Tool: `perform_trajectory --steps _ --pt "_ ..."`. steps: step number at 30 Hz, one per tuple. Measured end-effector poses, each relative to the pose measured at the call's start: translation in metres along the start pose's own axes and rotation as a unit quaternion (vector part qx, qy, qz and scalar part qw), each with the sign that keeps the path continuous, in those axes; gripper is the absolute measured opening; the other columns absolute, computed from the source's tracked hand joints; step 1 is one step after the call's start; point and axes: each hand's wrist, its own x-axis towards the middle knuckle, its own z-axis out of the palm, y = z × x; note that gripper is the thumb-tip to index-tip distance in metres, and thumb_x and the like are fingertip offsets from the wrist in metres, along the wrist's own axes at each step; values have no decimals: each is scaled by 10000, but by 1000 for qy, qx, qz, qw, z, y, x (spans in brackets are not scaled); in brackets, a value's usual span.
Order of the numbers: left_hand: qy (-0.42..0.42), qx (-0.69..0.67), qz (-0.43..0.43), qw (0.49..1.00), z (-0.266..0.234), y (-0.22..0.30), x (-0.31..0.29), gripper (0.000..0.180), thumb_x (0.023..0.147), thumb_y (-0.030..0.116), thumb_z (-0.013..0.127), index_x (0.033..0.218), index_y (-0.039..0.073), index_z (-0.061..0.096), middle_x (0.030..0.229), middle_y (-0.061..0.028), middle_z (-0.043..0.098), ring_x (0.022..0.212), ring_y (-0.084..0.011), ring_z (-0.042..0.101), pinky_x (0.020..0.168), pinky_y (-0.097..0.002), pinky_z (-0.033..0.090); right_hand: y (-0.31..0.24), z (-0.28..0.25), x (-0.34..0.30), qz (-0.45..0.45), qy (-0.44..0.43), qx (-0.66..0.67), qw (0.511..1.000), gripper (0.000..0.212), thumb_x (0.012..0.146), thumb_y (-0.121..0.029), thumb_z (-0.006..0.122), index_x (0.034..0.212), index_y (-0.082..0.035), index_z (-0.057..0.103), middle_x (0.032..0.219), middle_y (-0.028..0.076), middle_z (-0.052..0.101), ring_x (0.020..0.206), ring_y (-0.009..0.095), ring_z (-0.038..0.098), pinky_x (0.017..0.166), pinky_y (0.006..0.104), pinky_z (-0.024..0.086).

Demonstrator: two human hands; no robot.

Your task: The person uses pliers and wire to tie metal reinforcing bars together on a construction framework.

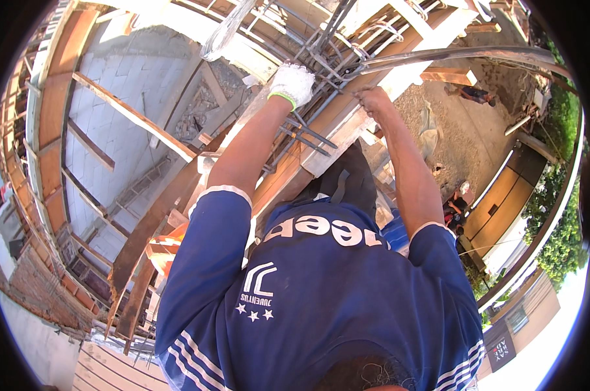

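Observation:
My left hand (292, 85), in a white work glove with a green cuff, is closed at the steel reinforcing bars (311, 138) of a tied cage; it seems to grip one bar, though the fingertips are hidden. My right hand (374, 102) is bare, with its fingers curled in beside the cage, above the edge of a wooden formwork board (353, 124). What it pinches, if anything, is too small to make out. The bars run lengthwise inside the wooden form, with crossing bars gathered just beyond both hands.
A long dark bar or hose (464, 57) stretches from the cage to the right. Timber braces (135, 117) cross a deep drop beside a pale block wall (129, 72) on the left. Far below on the right, people (456, 205) are on the dirt ground (464, 140).

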Motion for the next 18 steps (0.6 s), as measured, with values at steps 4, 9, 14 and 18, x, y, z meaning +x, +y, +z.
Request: perform_trajectory --steps 4,9,14,18 --pt "-43 33 -11 998 1 13 21 242 819 255 597 946 127 759 1011 -111 723 1028 -293 660 985 -474 421 -3 -2 2 10 -9 -8 1000 116 927 -107 600 996 -43 669 663 -21 491 484 64 374 399 230 241" --pt "-109 -19 -66 992 -6 15 30 287 818 295 622 1007 128 758 1092 -116 716 1086 -292 652 997 -495 407 -1 -8 8 30 -21 -5 999 96 920 -97 603 983 -60 666 661 -19 489 494 69 374 406 234 249" --pt "-101 -13 -69 992 -1 13 29 307 834 299 616 1050 131 754 1121 -112 712 1114 -295 644 1008 -500 401 0 -7 12 8 -24 -31 999 98 899 -114 622 955 -51 673 648 -17 488 501 77 394 418 245 266" --pt "-94 -8 -85 992 1 18 29 305 838 294 604 1045 129 756 1128 -114 711 1113 -292 645 1002 -493 410 9 -2 20 -43 2 -73 996 196 848 -107 595 971 -57 738 658 45 589 544 145 494 465 314 378"
